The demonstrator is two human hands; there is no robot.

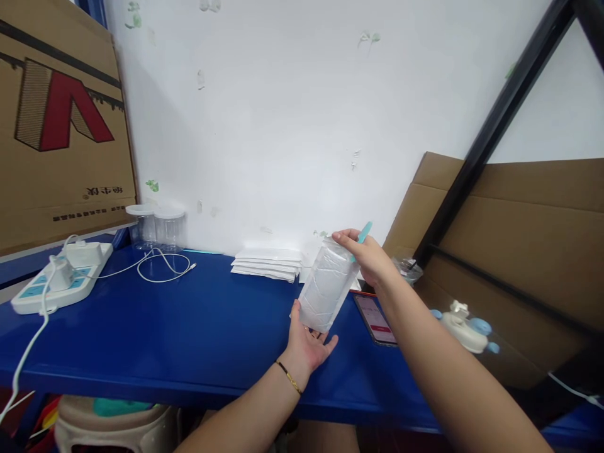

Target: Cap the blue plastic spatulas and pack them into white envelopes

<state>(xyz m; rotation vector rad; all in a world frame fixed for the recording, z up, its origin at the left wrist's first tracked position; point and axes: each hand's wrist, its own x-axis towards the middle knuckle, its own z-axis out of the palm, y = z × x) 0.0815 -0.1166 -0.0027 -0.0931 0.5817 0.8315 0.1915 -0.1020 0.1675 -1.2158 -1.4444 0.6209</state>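
A frosted white stand-up pouch is held tilted above the blue table. My left hand cups its bottom end from below, fingers curled under it. My right hand pinches the pouch's top edge and also holds a thin teal stick that pokes up past the fingers. A thin bracelet sits on my left wrist.
A stack of flat white pouches lies by the wall. A phone lies under my right forearm. Clear jars, a white cable and a power strip sit at left. Cardboard boxes stand at both sides; a white-blue gadget is at right.
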